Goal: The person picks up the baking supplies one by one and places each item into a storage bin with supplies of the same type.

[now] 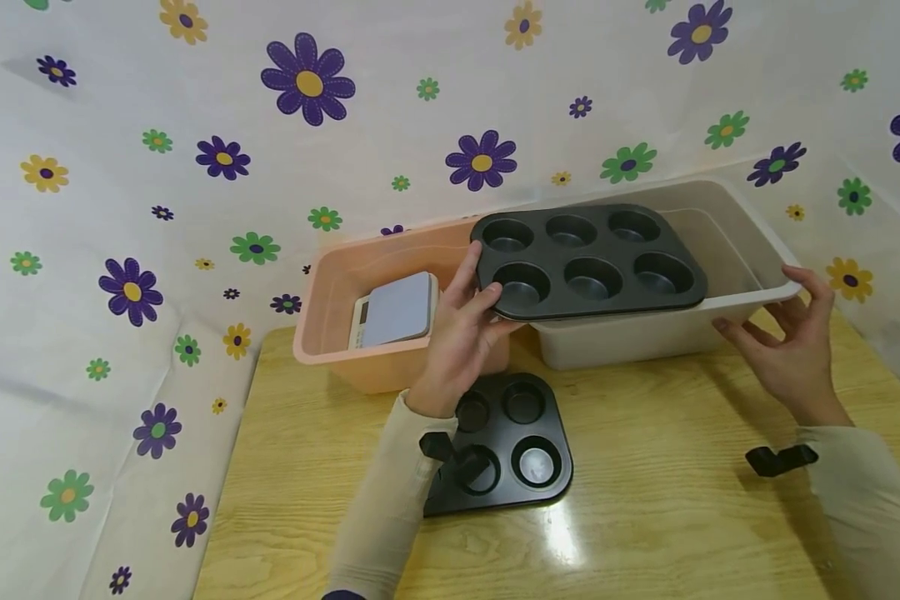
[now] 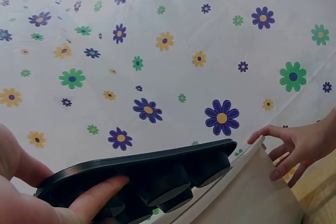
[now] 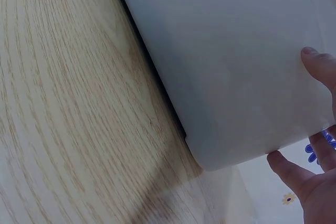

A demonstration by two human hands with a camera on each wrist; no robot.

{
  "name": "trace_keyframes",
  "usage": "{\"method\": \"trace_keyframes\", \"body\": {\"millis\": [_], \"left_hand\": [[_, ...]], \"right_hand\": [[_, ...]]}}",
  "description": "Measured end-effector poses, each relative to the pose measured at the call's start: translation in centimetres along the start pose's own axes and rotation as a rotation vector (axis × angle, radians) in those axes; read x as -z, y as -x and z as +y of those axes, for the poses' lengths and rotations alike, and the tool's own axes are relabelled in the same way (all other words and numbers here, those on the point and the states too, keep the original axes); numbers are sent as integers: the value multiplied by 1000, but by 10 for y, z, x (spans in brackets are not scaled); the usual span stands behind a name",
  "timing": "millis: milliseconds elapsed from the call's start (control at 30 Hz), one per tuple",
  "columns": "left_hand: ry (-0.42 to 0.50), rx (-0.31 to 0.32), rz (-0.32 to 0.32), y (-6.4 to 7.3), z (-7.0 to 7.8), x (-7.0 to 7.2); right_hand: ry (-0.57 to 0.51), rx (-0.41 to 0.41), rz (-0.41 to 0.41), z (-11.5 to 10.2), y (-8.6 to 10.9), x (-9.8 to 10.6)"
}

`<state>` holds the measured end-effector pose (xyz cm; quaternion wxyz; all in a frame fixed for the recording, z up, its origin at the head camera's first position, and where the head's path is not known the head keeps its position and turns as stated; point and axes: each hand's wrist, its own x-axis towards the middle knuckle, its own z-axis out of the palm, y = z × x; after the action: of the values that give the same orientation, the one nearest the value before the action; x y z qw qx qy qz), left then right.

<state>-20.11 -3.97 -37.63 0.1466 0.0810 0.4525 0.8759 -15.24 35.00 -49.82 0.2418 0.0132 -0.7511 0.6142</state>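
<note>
My left hand (image 1: 461,337) grips a dark six-hollow-style muffin tin (image 1: 555,258) by its left end, thumb on the top rim and fingers underneath. The tin is held over the white plastic bin (image 1: 645,337), hollows facing up, its far side overlapping the bin's opening. In the left wrist view the undersides of its cups (image 2: 168,184) show beside the bin's rim. At the bin's right front corner, my right hand (image 1: 791,337) holds the rim, with fingers over the edge and thumb against the front wall. The right wrist view shows that thumb (image 3: 320,66) on the bin's wall.
A peach bin (image 1: 330,325) stands left of the white one, with a flat pale-topped kitchen scale (image 1: 397,308) inside. Another dark muffin tin (image 1: 495,437) lies on the wooden table (image 1: 660,500), partly hidden under my left forearm. Flower-print sheeting (image 1: 390,108) hangs behind.
</note>
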Motion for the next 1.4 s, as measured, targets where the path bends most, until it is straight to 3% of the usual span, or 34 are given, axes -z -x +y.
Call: {"method": "trace_keyframes", "body": {"millis": [133, 267, 600, 967, 1200, 1400], "left_hand": [[9, 29, 24, -8, -6, -10], [17, 62, 35, -17, -12, -21], [-55, 81, 92, -38, -29, -40], [-66, 80, 132, -62, -42, -57], [-84, 102, 117, -70, -56, -63], [-99, 105, 100, -80, -67, -68]], "right_hand": [[0, -1, 0, 1, 1, -1], [-90, 4, 8, 2, 2, -1], [-159, 2, 21, 3, 1, -3], [-142, -27, 58, 1, 2, -5], [-80, -25, 59, 1, 2, -8], [-101, -45, 78, 0, 3, -8]]}}
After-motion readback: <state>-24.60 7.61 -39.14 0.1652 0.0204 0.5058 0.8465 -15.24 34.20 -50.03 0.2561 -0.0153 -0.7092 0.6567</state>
